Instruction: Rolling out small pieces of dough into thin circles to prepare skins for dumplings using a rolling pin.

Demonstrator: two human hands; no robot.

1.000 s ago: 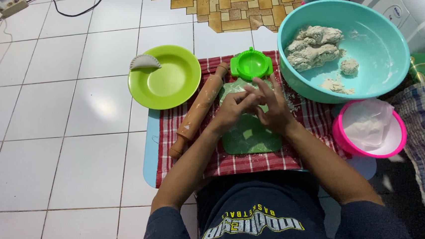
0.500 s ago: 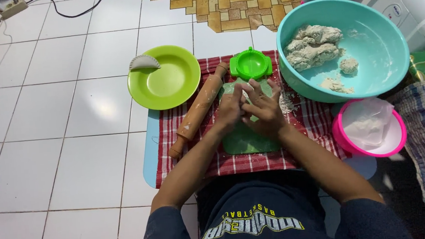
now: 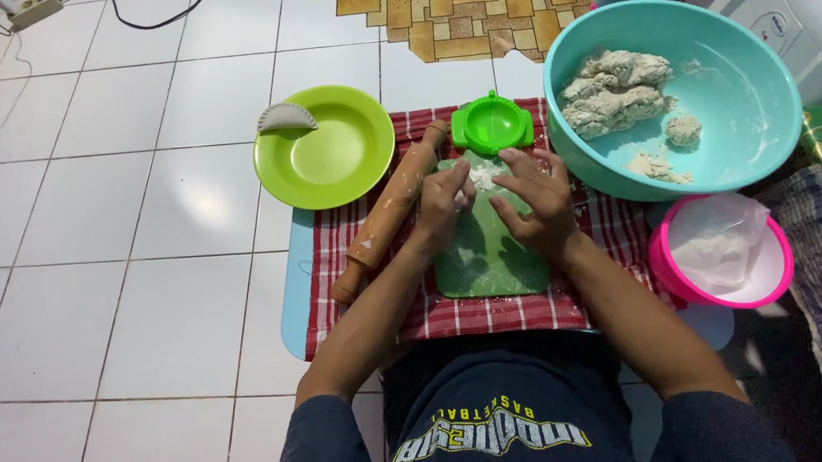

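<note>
Here I have both hands on a small piece of dough [image 3: 484,175] at the far end of the green board [image 3: 486,255]: left hand [image 3: 444,200] and right hand [image 3: 539,198], fingers spread flat, gripping nothing. I'd press evenly, keeping it near the green mould [image 3: 490,125].

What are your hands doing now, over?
Left hand and right hand both open, pressing small dough piece on green board. Rolling pin lies left, apart. Nothing blocking.
</note>
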